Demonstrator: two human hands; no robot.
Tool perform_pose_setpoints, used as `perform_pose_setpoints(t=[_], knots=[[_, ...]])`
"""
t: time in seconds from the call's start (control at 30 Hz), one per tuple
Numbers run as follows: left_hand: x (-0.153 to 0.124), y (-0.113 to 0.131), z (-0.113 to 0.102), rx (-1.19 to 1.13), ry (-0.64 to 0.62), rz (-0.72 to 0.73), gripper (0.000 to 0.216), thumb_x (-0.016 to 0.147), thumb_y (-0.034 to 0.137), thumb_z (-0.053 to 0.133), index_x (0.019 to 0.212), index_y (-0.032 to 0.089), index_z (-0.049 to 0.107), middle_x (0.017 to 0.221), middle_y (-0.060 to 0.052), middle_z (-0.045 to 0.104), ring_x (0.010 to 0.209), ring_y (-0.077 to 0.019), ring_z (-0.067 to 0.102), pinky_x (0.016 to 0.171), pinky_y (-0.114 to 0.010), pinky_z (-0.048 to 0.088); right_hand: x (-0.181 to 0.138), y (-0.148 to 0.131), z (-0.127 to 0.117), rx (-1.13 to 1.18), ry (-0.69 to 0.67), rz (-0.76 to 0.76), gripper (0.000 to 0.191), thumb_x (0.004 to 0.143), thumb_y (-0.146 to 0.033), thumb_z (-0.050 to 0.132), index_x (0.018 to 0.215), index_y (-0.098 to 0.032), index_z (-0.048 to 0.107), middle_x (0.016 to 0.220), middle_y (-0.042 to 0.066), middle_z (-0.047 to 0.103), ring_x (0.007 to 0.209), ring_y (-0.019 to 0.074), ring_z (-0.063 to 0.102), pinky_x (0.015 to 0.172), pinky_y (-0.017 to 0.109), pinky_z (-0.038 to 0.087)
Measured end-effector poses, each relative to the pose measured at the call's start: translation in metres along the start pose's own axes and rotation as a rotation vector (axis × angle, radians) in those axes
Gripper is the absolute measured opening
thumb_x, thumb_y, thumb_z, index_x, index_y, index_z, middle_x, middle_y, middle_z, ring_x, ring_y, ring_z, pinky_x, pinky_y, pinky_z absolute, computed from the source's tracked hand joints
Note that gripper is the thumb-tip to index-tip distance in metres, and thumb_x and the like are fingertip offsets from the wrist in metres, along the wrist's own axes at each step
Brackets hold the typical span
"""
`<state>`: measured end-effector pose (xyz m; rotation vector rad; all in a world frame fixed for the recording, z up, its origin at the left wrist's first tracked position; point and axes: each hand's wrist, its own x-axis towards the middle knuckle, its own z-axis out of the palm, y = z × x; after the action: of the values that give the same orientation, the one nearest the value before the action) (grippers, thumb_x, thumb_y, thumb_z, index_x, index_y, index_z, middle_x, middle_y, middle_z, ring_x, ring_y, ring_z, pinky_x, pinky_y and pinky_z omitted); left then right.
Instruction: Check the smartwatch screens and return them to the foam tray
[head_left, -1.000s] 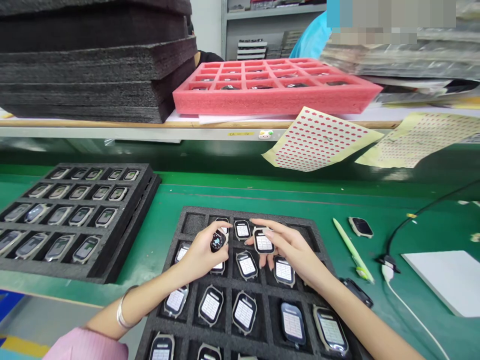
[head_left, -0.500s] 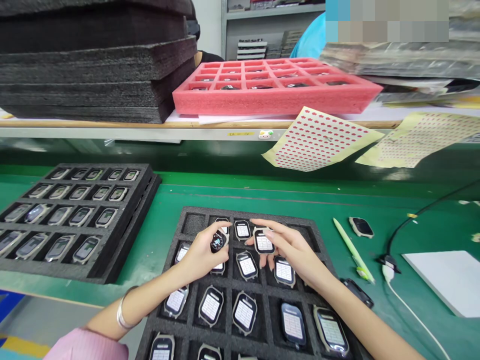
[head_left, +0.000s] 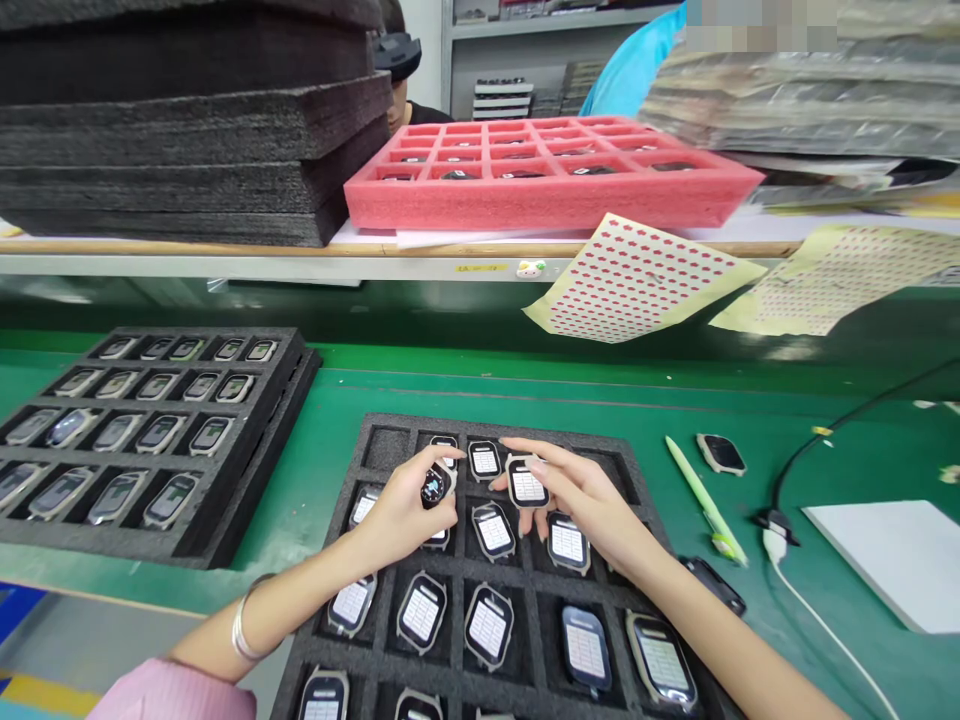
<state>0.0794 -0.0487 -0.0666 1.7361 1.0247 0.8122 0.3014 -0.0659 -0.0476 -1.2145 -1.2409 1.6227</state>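
My left hand [head_left: 412, 502] is closed around a smartwatch with a dark dial face [head_left: 435, 486], thumb and index finger on its edges. My right hand [head_left: 574, 490] grips another smartwatch with a white menu screen [head_left: 528, 482], the thumb over its upper right corner. Both watches are held above a black foam tray [head_left: 457, 690]. In its compartments lie several strapless watches with lit white screens, such as the watch [head_left: 490, 626] near the middle. Another lit watch [head_left: 485, 459] sits in the back row between my hands. My hands cover parts of some compartments.
A second foam tray of watches [head_left: 247, 440] lies at left. At right are a green pen [head_left: 705, 500], a loose watch [head_left: 721, 453], a white cable [head_left: 825, 620] and a white box [head_left: 892, 560]. A pink foam tray [head_left: 547, 200] stands on the shelf; a person is behind it.
Both hands and the watches they hold stay almost still. Behind the shelf, the person's head has come further into view beside the black foam stack.
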Motion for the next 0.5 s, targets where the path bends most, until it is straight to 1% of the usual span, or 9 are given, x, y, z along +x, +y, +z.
perform_pose_setpoints(t=[0.13, 0.2, 0.3, 0.4, 0.5], knots=[[0.0008, 0.0002, -0.0001, -0.018, 0.031, 0.009, 0.038, 0.078, 0.016, 0.053, 0.116, 0.017, 0.050, 0.101, -0.004, 0.062, 0.093, -0.0192, 0.057, 0.083, -0.028, 0.043, 0.0000, 0.0000, 0.0006, 0.000, 0.004, 0.006, 0.047, 0.090, -0.039, 0.053, 0.131, -0.018, 0.048, 0.097, 0.010, 0.069, 0.054, 0.0164, 0.066, 0.045, 0.025, 0.049], [0.0013, 0.0003, -0.0001, -0.019, 0.032, 0.017, 0.040, 0.078, 0.015, 0.053, 0.117, 0.017, 0.050, 0.099, -0.004, 0.062, 0.090, -0.0186, 0.058, 0.082, -0.027, 0.044, -0.0004, -0.0003, 0.0012, -0.001, 0.015, 0.006, 0.047, 0.090, -0.039, 0.054, 0.132, -0.018, 0.048, 0.096, 0.010, 0.069, 0.054, 0.0165, 0.065, 0.045, 0.025, 0.048], [0.0011, 0.0002, -0.0002, -0.010, 0.015, 0.015, 0.040, 0.074, 0.012, 0.053, 0.114, 0.017, 0.052, 0.096, -0.003, 0.063, 0.086, -0.0183, 0.059, 0.080, -0.028, 0.044, -0.0010, -0.0007, 0.0018, 0.001, 0.021, 0.012, 0.048, 0.089, -0.039, 0.054, 0.132, -0.019, 0.048, 0.096, 0.010, 0.069, 0.054, 0.0169, 0.066, 0.046, 0.026, 0.049], [0.0006, 0.0003, -0.0008, -0.002, 0.010, 0.012, 0.038, 0.073, 0.012, 0.054, 0.111, 0.018, 0.054, 0.102, -0.004, 0.064, 0.092, -0.0201, 0.059, 0.083, -0.029, 0.044, -0.0012, -0.0009, 0.0016, 0.005, 0.018, 0.018, 0.048, 0.089, -0.040, 0.055, 0.132, -0.020, 0.049, 0.098, 0.010, 0.069, 0.055, 0.0170, 0.066, 0.046, 0.026, 0.049], [0.0008, -0.0004, -0.0008, -0.008, 0.012, -0.007, 0.040, 0.075, 0.014, 0.055, 0.115, 0.018, 0.052, 0.103, -0.004, 0.064, 0.094, -0.0205, 0.059, 0.086, -0.030, 0.045, -0.0009, -0.0007, 0.0011, 0.006, 0.019, 0.016, 0.049, 0.088, -0.041, 0.056, 0.132, -0.019, 0.049, 0.098, 0.010, 0.069, 0.055, 0.0173, 0.066, 0.046, 0.026, 0.050]])
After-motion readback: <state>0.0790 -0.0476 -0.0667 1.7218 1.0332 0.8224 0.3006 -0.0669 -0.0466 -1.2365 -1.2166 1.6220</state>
